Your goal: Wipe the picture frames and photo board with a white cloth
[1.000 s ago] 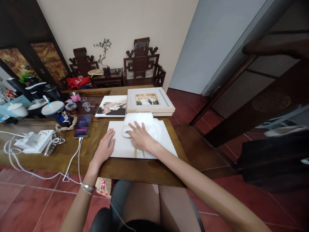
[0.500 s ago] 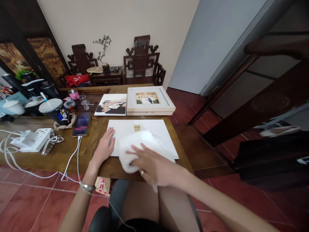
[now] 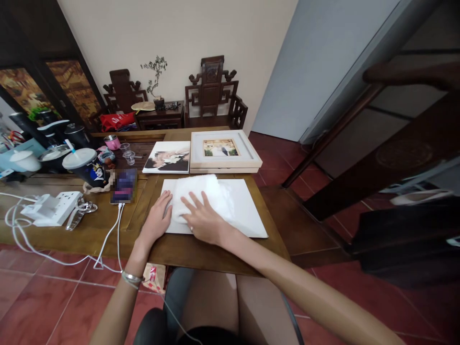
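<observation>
A white rectangular board (image 3: 247, 211) lies flat near the table's front edge. On its left half is a folded white cloth (image 3: 206, 184), fluffy like a towel. My right hand (image 3: 203, 218) rests on the cloth, palm down with fingers spread, pressing it against the board. At the board's left edge sits my left hand (image 3: 158, 218), fingers stretched and thumb apart, touching the edge and gripping nothing that I can see. The cloth hides the middle of the board's upper part.
Behind the board stand a photo print (image 3: 168, 158) and a pale framed picture (image 3: 226, 151). To the left are a phone (image 3: 123, 187) on white cables, a power strip (image 3: 59, 208), a claw clip (image 3: 79, 213) and a lidded cup (image 3: 88, 167).
My right hand has slid the cloth up and left across the board, from the front edge towards the far edge. The cloth now lies flatter. My left hand has stayed put.
</observation>
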Available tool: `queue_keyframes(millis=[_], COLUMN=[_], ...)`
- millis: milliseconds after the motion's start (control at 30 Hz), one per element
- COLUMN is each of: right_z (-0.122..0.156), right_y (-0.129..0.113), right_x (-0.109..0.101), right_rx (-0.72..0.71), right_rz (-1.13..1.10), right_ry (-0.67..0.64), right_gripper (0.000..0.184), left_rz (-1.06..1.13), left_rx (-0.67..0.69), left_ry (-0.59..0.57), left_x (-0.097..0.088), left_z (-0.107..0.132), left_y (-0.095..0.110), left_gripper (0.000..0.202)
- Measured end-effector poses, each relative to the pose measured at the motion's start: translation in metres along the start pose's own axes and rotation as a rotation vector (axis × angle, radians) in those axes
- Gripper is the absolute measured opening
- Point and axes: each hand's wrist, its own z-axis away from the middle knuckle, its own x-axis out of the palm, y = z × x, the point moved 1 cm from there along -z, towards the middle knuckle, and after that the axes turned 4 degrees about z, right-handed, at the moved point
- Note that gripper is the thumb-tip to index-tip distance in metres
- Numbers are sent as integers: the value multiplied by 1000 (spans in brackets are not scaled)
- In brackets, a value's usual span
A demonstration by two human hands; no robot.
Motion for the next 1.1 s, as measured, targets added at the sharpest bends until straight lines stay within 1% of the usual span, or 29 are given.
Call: queue_keyframes(millis=[67, 167, 233, 300, 367, 400, 500, 567, 667, 733, 767, 800, 867, 967, 1033, 1100], right_z=[22, 49, 59, 59, 50, 43, 12, -12, -42, -53, -54, -53, -42, -11, 11, 29], right_y=[-14, -29, -28, -21, -9, -3, 15, 22, 23, 16, 11, 4, -10, -28, -33, -31], right_x=[-10, -30, -42, -46, -42, -38, -22, -14, -7, -5, -4, -4, -5, -12, -21, -32], right_rx=[-46, -103, -116, -137, -137, -112, 42, 134, 214, 210, 176, 120, -18, -193, -251, -252], right_rz=[-92, -252, -330, -383, -396, -379, -256, -161, -77, -63, -63, -61, -57, -72, -115, -168], right_ry=[-45, -178, -221, -210, -164, -136, -80, -58, -18, -5, -2, 2, 31, 68, 43, -25], right_gripper=[39, 35, 32, 31, 35, 37, 39, 40, 43, 42, 41, 40, 38, 34, 31, 27], left_rz=[-9, 3, 20, 28, 26, 24, 33, 84, 288, 450, 503, 529, 509, 402, 318, 220], left_rx=[-10, -20, -27, -28, -25, -24, -25, -46, -155, -226, -241, -242, -223, -197, -181, -146], left_ry=[-9, -16, -13, -7, 3, 10, 28, 36, 84, 142, 172, 197, 236, 243, 211, 149], left_x=[-1, -2, -2, -2, -1, 0, -1, -4, -10, -13, -14, -14, -15, -13, -11, -8], left_z=[0, 1, 1, 1, 1, 0, -1, -2, -5, -6, -6, -7, -6, -4, -2, -1], left_y=[2, 4, 4, 3, 3, 3, 3, 3, -1, -6, -7, -9, -9, -3, 4, 10], left_gripper=[46, 44, 43, 42, 43, 42, 42, 44, 49, 52, 54, 56, 59, 61, 61, 58])
